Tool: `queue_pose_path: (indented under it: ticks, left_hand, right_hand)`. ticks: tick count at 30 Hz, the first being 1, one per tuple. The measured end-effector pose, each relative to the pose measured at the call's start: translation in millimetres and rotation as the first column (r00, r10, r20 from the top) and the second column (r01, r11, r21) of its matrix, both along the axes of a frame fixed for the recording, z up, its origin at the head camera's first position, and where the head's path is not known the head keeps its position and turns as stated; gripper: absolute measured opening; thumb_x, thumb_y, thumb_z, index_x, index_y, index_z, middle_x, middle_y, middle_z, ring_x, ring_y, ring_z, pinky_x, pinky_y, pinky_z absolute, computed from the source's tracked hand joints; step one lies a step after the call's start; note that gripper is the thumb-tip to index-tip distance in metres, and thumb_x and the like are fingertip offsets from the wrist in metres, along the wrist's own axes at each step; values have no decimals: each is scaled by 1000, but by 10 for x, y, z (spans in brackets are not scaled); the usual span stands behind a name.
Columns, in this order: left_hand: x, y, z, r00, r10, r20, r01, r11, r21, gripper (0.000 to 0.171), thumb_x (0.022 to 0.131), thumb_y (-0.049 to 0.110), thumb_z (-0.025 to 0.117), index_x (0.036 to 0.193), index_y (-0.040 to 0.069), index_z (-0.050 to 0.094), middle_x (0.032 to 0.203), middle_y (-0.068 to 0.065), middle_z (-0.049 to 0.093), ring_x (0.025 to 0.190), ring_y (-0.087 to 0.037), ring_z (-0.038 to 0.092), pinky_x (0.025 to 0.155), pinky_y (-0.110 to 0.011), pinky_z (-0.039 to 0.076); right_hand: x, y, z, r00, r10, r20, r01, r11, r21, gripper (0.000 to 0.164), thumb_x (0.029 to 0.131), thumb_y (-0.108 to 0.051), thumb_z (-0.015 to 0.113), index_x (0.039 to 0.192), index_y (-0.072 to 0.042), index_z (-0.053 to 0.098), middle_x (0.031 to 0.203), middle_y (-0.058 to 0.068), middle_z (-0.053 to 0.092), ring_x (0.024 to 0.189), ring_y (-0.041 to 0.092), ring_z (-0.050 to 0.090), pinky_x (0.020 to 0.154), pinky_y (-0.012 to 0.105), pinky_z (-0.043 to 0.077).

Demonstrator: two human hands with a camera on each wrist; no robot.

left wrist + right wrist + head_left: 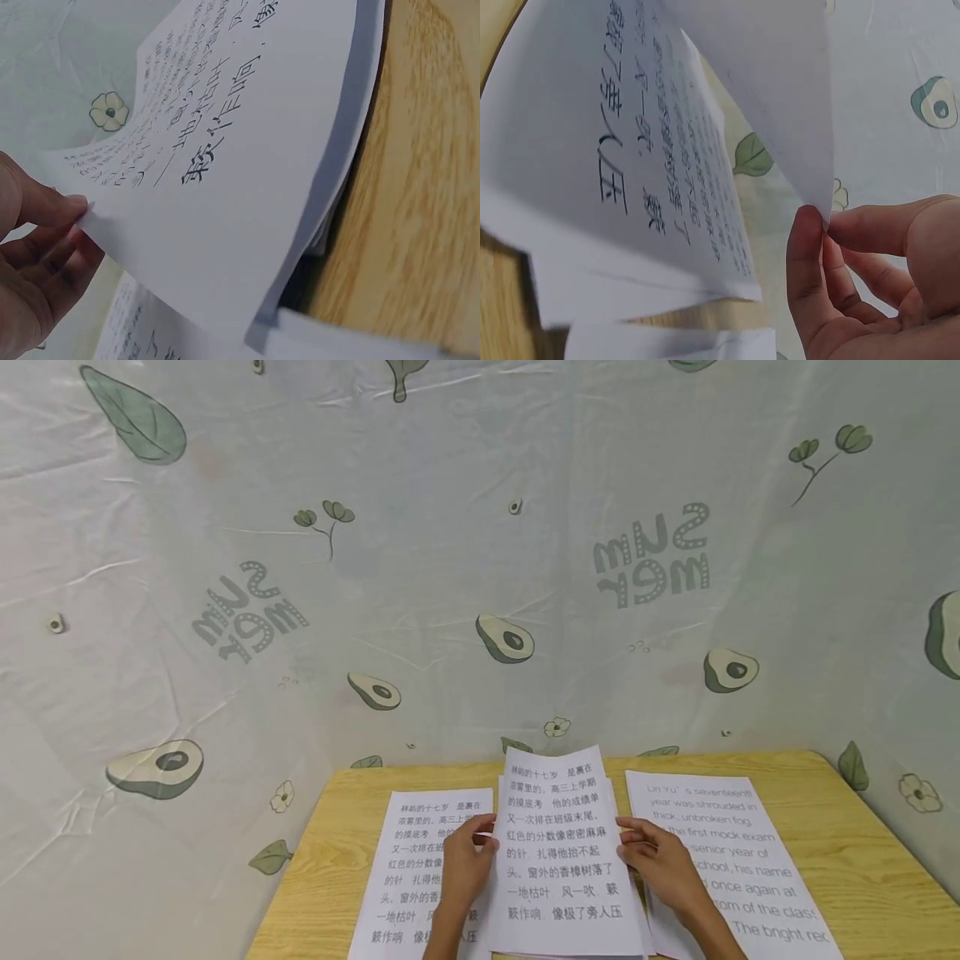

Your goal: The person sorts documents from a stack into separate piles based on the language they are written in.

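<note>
Between my hands, a white sheet of paper (557, 860) printed with Chinese text is raised over other sheets in the middle. My left hand (463, 868) pinches its left edge; in the left wrist view, the thumb (64, 208) lies on top of the paper, which bows upward. On the other side, my right hand (663, 864) is at the right edge. The right wrist view shows its thumb and fingertips pinching the corner of a lifted sheet (787, 90), with another printed sheet (630, 247) below.
A sheet with Chinese text (405, 877) lies on the left, partly behind my left hand. English-printed paper (750, 868) lies on the right under my right forearm. The wooden table (840, 827) backs onto a curtain (450, 568) with avocado prints.
</note>
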State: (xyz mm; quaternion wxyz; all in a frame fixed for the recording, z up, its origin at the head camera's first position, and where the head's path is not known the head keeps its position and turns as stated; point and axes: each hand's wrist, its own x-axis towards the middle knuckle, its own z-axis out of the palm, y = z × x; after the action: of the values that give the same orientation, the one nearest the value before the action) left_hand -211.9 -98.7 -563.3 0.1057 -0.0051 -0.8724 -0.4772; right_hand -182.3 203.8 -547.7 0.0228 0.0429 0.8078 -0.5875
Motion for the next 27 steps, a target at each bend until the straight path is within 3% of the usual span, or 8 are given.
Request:
queue_pose_path:
  ticks: [12, 27]
  left_hand:
    - [32, -231, 61, 999, 46, -26, -46, 999, -24, 42, 89, -5, 78, 127, 12, 77, 109, -5, 79, 91, -10, 71, 75, -20, 57]
    - [62, -685, 8, 996, 84, -18, -85, 995, -49, 44, 89, -7, 77, 131, 9, 75, 111, -10, 78, 91, -15, 73, 74, -23, 58]
  right_hand:
    - [-18, -246, 53, 1000, 6, -15, -6, 999, -37, 51, 100, -6, 71, 149, 1, 59, 127, 19, 67, 108, 22, 74, 83, 27, 64]
    - [-34, -711, -2, 999, 21, -31, -23, 997, -75, 52, 95, -1, 74, 145, 0, 63, 119, 14, 69, 97, 17, 72, 77, 25, 62]
